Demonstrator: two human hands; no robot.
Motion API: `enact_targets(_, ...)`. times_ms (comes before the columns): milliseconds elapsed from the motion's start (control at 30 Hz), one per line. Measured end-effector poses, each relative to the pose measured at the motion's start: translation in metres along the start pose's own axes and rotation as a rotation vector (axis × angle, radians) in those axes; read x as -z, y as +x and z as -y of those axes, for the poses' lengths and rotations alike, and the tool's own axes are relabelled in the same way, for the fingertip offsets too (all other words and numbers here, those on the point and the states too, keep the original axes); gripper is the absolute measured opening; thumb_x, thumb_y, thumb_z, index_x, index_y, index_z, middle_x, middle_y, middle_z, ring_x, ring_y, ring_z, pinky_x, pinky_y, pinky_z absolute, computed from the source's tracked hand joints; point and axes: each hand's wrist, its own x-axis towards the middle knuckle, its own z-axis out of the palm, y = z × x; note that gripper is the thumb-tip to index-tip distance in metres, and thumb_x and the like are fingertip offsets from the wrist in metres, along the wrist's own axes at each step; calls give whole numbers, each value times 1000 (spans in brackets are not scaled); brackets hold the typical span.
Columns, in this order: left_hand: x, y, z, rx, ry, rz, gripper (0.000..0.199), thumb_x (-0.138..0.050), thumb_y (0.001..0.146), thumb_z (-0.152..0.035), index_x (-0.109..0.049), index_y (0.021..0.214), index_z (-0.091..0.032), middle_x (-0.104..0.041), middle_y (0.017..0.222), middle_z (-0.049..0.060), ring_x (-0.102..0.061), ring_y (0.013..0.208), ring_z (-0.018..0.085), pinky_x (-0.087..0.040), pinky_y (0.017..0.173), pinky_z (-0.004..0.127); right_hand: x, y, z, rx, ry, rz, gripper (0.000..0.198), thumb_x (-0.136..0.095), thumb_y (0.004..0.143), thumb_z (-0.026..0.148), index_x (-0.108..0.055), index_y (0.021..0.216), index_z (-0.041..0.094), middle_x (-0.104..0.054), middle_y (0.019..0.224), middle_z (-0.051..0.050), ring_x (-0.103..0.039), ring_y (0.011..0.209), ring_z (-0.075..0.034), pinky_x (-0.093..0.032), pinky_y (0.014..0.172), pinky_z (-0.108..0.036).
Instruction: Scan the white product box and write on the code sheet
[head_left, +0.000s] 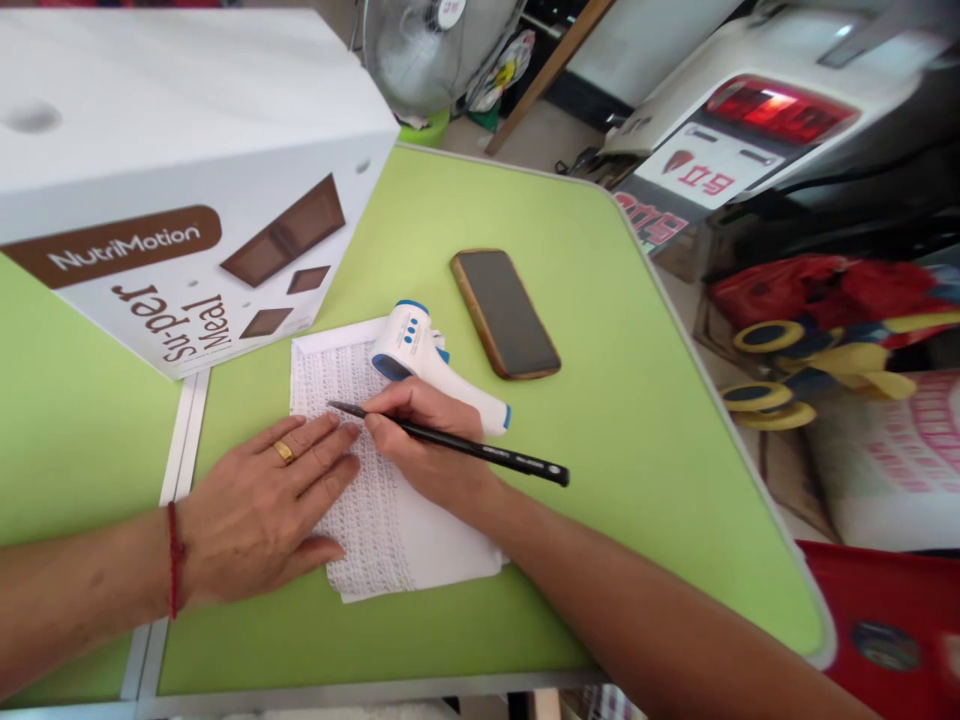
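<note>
While the paper [442, 540] is pressed flat by the spread left hand [270, 510], the pen [487, 452] is pinched by the right-hand grip [431, 467], left columns filled, lower right blank.

green table [637, 450], box [202, 180], written paper [382, 520], phone [506, 313]

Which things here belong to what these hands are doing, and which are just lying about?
In use:
slim black pen, in the right hand
white handwriting-covered paper, under the left hand

Apparently lying about:
white-and-blue plastic gun-shaped device
black-screened phone in brown case
large white printed box
</note>
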Motion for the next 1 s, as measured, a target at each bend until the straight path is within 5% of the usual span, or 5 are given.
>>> enact_targets(1000,0,0,0,-4,8,-30,53,-57,91,-42,-55,126,-2,-53,137,21,-48,129,35,-44,105,48,1,0,0,5,31,63,9,-57,74,14,-60,69,21,-62,58,5,-55,50,-8,-46,47,-20)
